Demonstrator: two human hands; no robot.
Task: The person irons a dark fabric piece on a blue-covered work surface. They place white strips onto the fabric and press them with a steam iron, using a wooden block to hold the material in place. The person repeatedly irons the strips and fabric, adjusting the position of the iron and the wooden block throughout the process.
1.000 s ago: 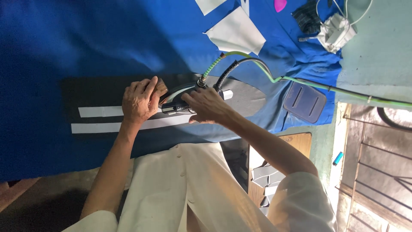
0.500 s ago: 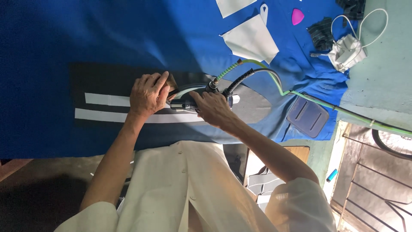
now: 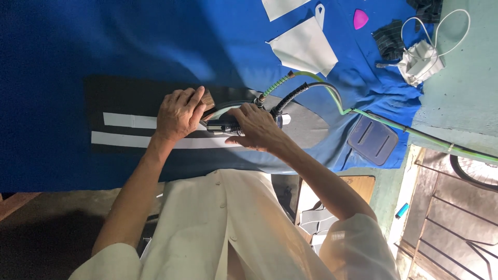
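A grey steam iron (image 3: 306, 124) lies on a dark fabric piece (image 3: 129, 96) crossed by two white strips (image 3: 124, 139), all on a blue-covered table (image 3: 78, 46). My right hand (image 3: 257, 127) grips the iron's black handle. My left hand (image 3: 179, 114) rests on the dark fabric at the handle's rear end. Its fingers close around a small brown block (image 3: 207, 97). A green braided hose (image 3: 332, 96) and a black hose (image 3: 290, 96) run off the iron to the right.
White fabric pieces (image 3: 306, 46), a pink chalk (image 3: 360, 19), a checked scrap (image 3: 389, 39) and a white face mask (image 3: 423, 59) lie at the far right. A blue-grey pad (image 3: 372, 140) sits by the table edge. Below it are a blue lighter (image 3: 402, 210) and a wheel (image 3: 474, 173).
The view has shifted a little. Both hands stay on the iron and dark fabric, with the left hand closing in toward the handle.
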